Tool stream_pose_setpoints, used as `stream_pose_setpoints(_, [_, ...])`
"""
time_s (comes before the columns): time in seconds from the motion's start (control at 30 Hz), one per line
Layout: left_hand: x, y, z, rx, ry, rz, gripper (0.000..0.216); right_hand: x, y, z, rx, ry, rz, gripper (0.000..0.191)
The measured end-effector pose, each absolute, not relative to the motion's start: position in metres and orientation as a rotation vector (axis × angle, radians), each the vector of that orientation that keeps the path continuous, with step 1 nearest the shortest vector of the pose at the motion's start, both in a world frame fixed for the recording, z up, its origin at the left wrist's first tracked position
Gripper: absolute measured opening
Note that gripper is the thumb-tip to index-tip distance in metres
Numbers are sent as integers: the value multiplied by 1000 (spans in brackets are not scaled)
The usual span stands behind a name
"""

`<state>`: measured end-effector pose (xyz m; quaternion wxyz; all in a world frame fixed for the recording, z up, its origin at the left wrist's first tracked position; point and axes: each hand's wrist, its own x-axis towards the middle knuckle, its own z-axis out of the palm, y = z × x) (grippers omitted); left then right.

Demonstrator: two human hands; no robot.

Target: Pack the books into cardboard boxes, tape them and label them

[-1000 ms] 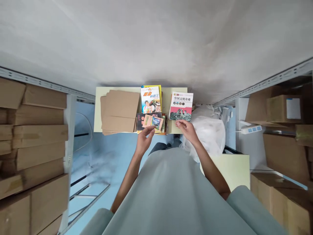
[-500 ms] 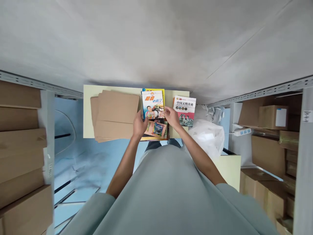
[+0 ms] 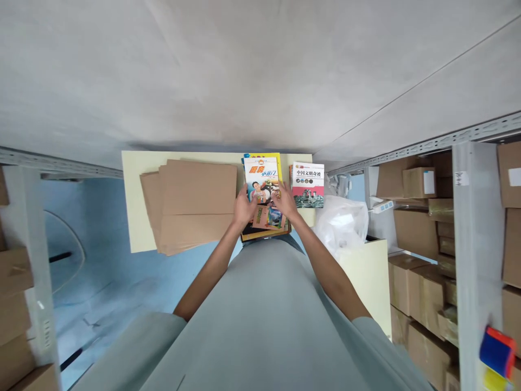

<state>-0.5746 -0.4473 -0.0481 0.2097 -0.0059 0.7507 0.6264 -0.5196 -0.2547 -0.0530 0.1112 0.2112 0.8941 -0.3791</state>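
Note:
A book (image 3: pixel 261 172) with an orange and blue title and a person among food on its cover lies between my hands, on top of other books. My left hand (image 3: pixel 245 208) grips its lower left corner, thumb on the cover. My right hand (image 3: pixel 286 203) is closed on the lower right corner, its fingertips partly hidden. A yellow book (image 3: pixel 279 161) shows beneath, at the upper and right edges. Nearer my body, a pinkish cover with a colourful picture (image 3: pixel 274 217) sticks out below. Right of the hands is a white and pink book (image 3: pixel 308 185).
Flat brown cardboard pieces (image 3: pixel 199 187) are stacked on the left of the pale yellow table (image 3: pixel 136 217). A translucent plastic bag (image 3: pixel 342 220) bulges at the table's right end. Shelves with cardboard boxes (image 3: pixel 415 228) stand on the right, and more boxes (image 3: pixel 14 309) on the left.
My right hand has slid down from the book's right edge to its lower right corner. The left hand keeps its grip on the lower left. The whole view has shifted slightly.

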Motion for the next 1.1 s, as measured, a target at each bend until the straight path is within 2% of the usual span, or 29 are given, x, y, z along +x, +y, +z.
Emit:
stream_pose_setpoints(0.17, [-570, -457, -46, -139, 2038, 1813, 69, -507, -266, -51, 638, 2635, -1061, 71])
stream_pose_setpoints(0.33, [-566, -481, -43, -263, 1935, 1811, 64, -499, -282, -40, 580, 2623, -988, 62])
stream_pose_setpoints(0.47, [-556, -491, -25, -263, 1841, 1896, 74, -490, -292, -29, 613, 2639, -1069, 55])
stream_pose_setpoints(0.63, [-535, -472, 16, -55, 1692, 1907, 74, -457, -281, -5, 771, 2530, -1520, 55])
stream_pose_setpoints(0.8, [-505, -422, 59, 261, 1570, 1752, 71, -382, -240, 36, 1025, 2351, -2058, 64])
stream_pose_setpoints(1.1, [-373, -288, 96, 621, 1349, 1404, 71, -141, -171, 98, 1604, 2235, -2416, 57])
